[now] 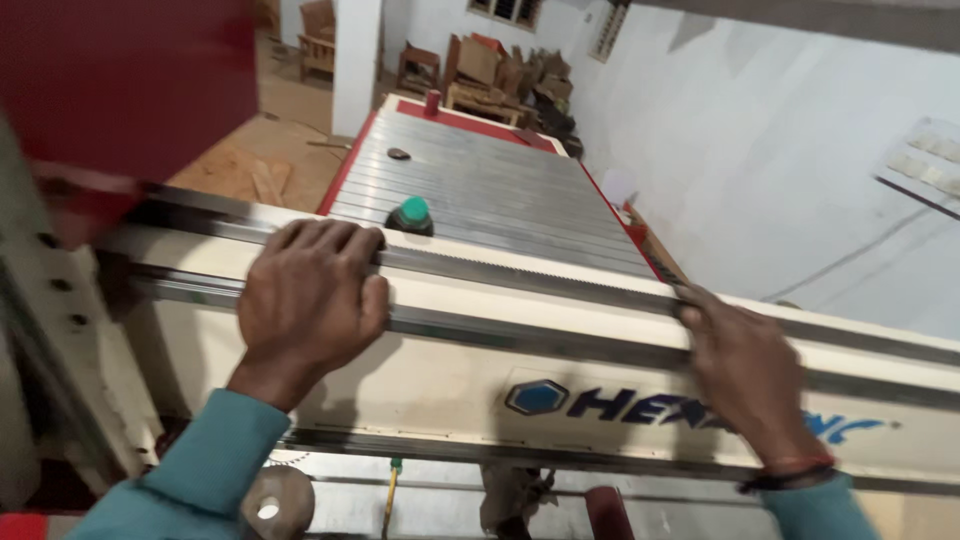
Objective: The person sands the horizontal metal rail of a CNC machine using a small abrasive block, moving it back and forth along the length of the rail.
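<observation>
Cream metal beam [480, 370] of the big machine: I am gripping its top rail [520, 275] with my left hand [310, 300] and my right hand [745, 370], fingers curled over it, near a green knob [412, 213].

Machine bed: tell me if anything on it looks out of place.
A green-capped container and a small dark object sit loose on the ribbed bed, behind the beam both hands grip. Nothing looks damaged or spilled.
</observation>
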